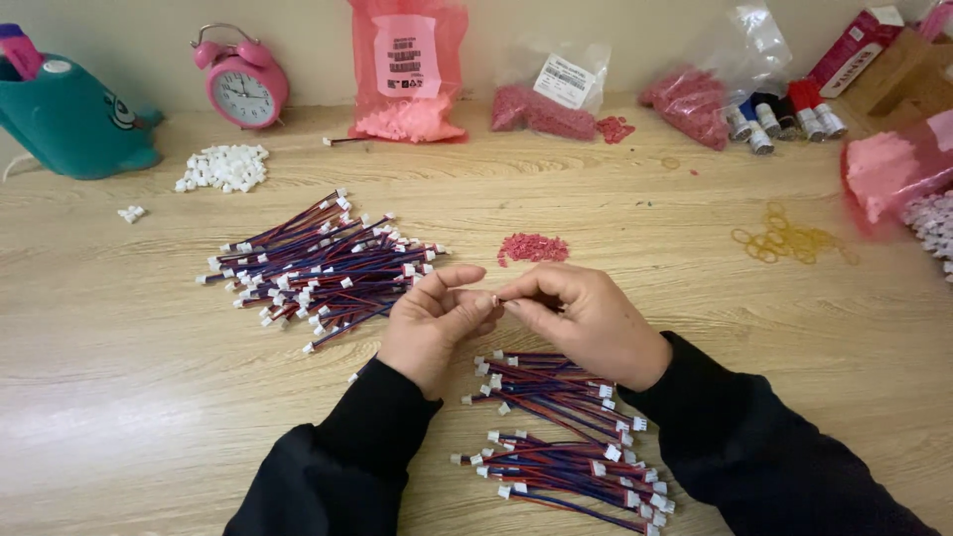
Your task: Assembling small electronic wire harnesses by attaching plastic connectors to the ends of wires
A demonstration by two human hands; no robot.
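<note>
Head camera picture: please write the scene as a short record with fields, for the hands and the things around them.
left hand: fingertips pinched together with the right hand's, above the table
right hand: pinches something small, too small to tell
wire pile: red and blue wires with white plugs, left of the hands
wire bundles: same kind, below the hands
red bits: small heap behind the hands
white plugs: heap at far left
alarm clock: pink, by the wall
rubber bands: yellow, at right
table: light wood
</note>
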